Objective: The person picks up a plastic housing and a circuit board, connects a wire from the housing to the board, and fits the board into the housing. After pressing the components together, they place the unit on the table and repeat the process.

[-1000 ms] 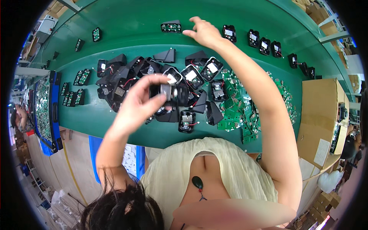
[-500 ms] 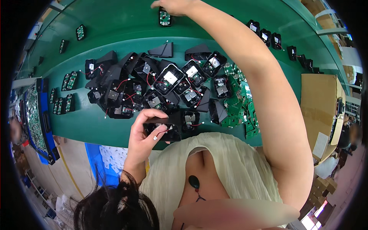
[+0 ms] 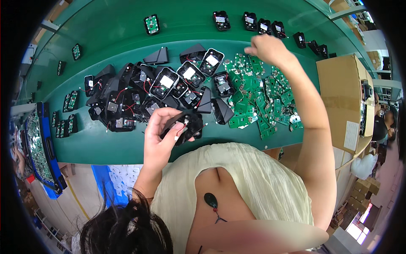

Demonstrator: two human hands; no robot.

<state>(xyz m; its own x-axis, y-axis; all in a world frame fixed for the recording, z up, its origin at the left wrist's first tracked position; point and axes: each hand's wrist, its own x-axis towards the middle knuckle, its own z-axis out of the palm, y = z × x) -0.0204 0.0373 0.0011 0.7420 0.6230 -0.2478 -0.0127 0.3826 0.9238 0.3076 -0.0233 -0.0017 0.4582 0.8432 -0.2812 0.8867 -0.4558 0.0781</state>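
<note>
Black housing [image 3: 193, 120], partly hidden, is clamped in the left hand [image 3: 163, 129]; whether the blurred right hand's [image 3: 270, 50] grip is closed cannot be told; blue bin [image 3: 99, 175] holds white pieces [image 3: 122, 180].

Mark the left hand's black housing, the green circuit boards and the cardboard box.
Black housing [image 3: 170, 124]: head view, exposed side within the grip.
Green circuit boards [image 3: 270, 100]: head view, heap's middle.
Cardboard box [image 3: 340, 93]: head view, broad side.
</note>
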